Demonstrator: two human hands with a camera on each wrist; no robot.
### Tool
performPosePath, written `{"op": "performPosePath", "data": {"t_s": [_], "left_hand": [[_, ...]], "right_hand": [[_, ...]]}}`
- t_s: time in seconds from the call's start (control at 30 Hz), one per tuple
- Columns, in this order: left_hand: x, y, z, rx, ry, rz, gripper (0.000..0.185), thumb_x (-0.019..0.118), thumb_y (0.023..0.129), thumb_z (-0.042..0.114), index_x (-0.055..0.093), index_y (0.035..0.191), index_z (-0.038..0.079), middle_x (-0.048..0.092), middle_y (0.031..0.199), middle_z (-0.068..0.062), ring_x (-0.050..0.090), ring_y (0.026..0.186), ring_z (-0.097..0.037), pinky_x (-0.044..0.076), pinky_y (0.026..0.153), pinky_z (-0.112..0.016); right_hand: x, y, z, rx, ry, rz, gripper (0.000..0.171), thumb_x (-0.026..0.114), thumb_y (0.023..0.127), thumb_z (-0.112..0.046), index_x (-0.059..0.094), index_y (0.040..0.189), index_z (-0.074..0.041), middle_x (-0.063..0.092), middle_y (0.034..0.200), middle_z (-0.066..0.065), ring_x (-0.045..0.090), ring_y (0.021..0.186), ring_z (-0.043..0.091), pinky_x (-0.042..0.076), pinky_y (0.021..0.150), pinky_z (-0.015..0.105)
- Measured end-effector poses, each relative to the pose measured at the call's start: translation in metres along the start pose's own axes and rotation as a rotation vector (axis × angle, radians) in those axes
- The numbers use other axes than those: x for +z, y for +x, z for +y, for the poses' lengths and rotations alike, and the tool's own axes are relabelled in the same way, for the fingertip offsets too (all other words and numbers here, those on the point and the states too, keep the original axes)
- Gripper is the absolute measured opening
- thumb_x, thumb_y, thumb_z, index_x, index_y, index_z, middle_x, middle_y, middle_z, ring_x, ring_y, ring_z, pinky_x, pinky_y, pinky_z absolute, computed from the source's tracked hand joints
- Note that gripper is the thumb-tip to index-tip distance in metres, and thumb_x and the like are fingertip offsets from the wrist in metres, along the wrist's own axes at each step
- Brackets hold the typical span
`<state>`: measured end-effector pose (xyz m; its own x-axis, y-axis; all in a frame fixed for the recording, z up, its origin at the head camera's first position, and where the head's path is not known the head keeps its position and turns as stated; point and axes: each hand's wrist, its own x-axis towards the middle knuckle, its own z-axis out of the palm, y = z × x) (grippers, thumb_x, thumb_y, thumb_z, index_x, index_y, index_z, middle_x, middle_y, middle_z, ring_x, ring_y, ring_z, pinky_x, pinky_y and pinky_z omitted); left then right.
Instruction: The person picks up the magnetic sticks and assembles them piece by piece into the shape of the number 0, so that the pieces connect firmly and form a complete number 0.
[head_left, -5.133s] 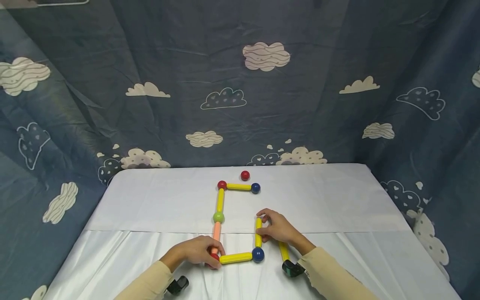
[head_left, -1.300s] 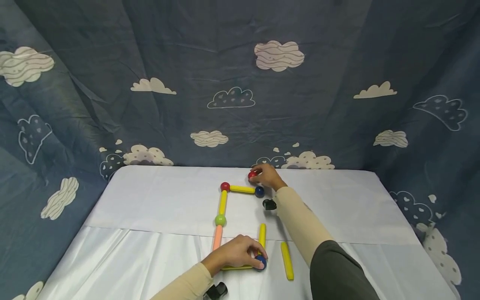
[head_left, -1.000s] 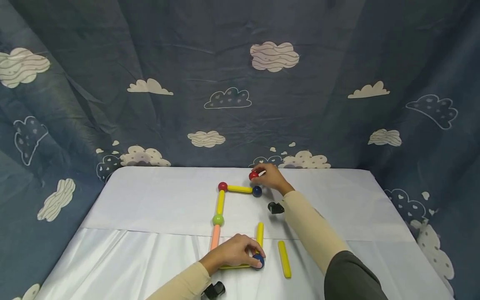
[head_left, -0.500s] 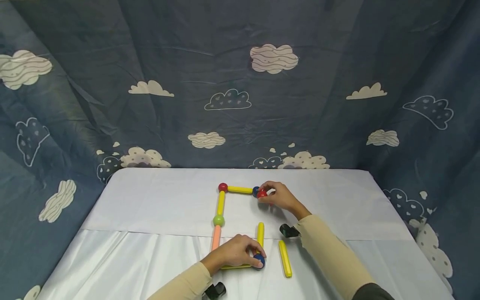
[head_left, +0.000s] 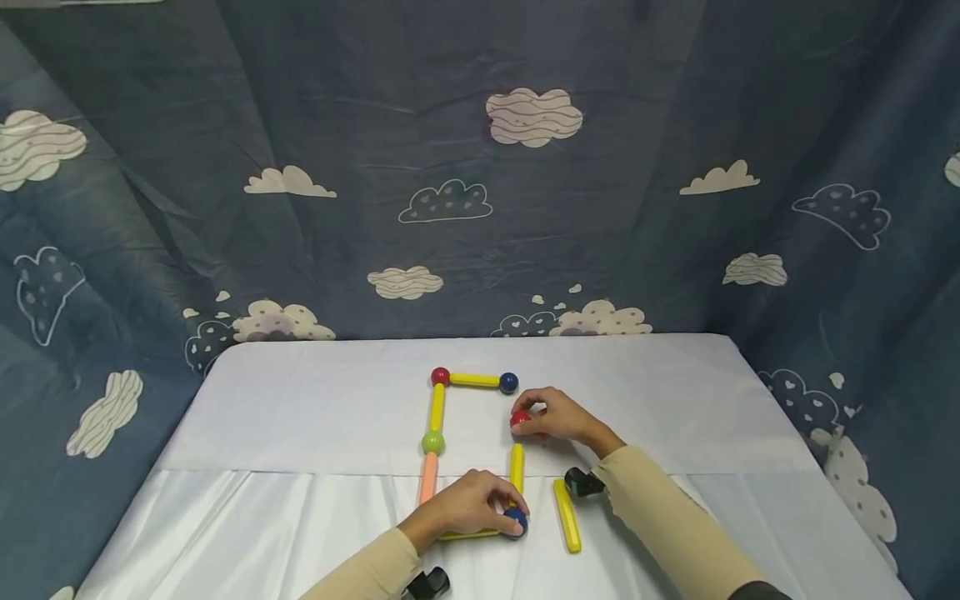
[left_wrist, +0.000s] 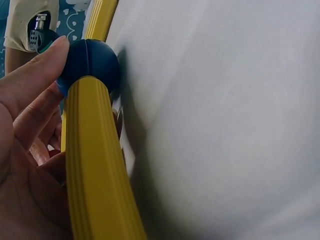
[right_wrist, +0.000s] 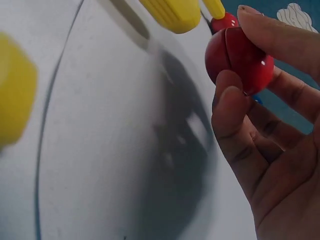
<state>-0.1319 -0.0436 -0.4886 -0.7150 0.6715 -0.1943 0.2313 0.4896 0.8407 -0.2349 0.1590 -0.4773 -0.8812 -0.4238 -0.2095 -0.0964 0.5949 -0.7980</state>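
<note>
While my right hand pinches the red ball between thumb and fingertips, that ball sits just above the far end of the upright yellow rod, close to it but I cannot tell if they touch. My left hand curls over the near blue ball and the bottom yellow rod, thumb on the ball. Beyond lie a green ball, another red ball and a far blue ball, joined by rods. A loose yellow rod lies just right, on the white table.
</note>
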Motion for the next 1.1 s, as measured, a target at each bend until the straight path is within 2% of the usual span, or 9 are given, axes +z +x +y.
{"op": "performPosePath", "data": {"t_s": [0.07, 0.2, 0.3, 0.7, 1.1], "left_hand": [[0.0, 0.0, 0.0, -0.002, -0.004, 0.002, 0.013, 0.078, 0.081, 0.021, 0.074, 0.093, 0.02, 0.06, 0.078, 0.013, 0.048, 0.064, -0.001, 0.039, 0.061, -0.018], [-0.002, 0.0, -0.001, 0.002, -0.001, 0.002, 0.013, 0.078, 0.081, 0.021, 0.075, 0.094, 0.019, 0.06, 0.078, 0.013, 0.048, 0.063, -0.001, 0.039, 0.06, -0.018], [-0.003, 0.0, 0.0, 0.01, 0.001, 0.0, 0.013, 0.078, 0.081, 0.02, 0.075, 0.094, 0.018, 0.061, 0.078, 0.013, 0.048, 0.063, 0.0, 0.039, 0.06, -0.017], [-0.006, 0.003, 0.002, -0.002, 0.017, -0.01, 0.014, 0.077, 0.082, 0.022, 0.075, 0.096, 0.019, 0.06, 0.079, 0.014, 0.048, 0.068, -0.001, 0.04, 0.064, -0.018], [-0.002, 0.001, 0.0, -0.008, -0.007, -0.018, 0.014, 0.078, 0.081, 0.02, 0.075, 0.094, 0.017, 0.059, 0.077, 0.014, 0.048, 0.066, -0.001, 0.04, 0.063, -0.018]], "right_hand": [[0.0, 0.0, 0.0, 0.003, -0.002, -0.017, 0.025, 0.079, 0.081, -0.018, 0.067, 0.101, -0.01, 0.06, 0.096, 0.003, 0.054, 0.075, 0.017, 0.047, 0.063, 0.027], [0.001, 0.0, 0.002, 0.015, 0.033, -0.057, 0.025, 0.079, 0.081, -0.017, 0.066, 0.101, -0.009, 0.059, 0.096, 0.005, 0.055, 0.062, 0.018, 0.049, 0.057, 0.028], [0.002, 0.0, 0.004, 0.001, 0.039, -0.078, 0.024, 0.078, 0.081, -0.017, 0.066, 0.101, -0.009, 0.059, 0.096, 0.006, 0.054, 0.058, 0.016, 0.05, 0.056, 0.028], [0.006, 0.005, 0.001, -0.042, -0.016, -0.132, 0.024, 0.077, 0.083, -0.018, 0.067, 0.103, -0.009, 0.06, 0.095, 0.004, 0.055, 0.067, 0.016, 0.051, 0.058, 0.029], [0.014, 0.01, -0.01, -0.068, -0.017, -0.2, 0.023, 0.077, 0.082, -0.015, 0.068, 0.103, -0.008, 0.059, 0.088, 0.002, 0.053, 0.062, 0.015, 0.051, 0.059, 0.029]]}}
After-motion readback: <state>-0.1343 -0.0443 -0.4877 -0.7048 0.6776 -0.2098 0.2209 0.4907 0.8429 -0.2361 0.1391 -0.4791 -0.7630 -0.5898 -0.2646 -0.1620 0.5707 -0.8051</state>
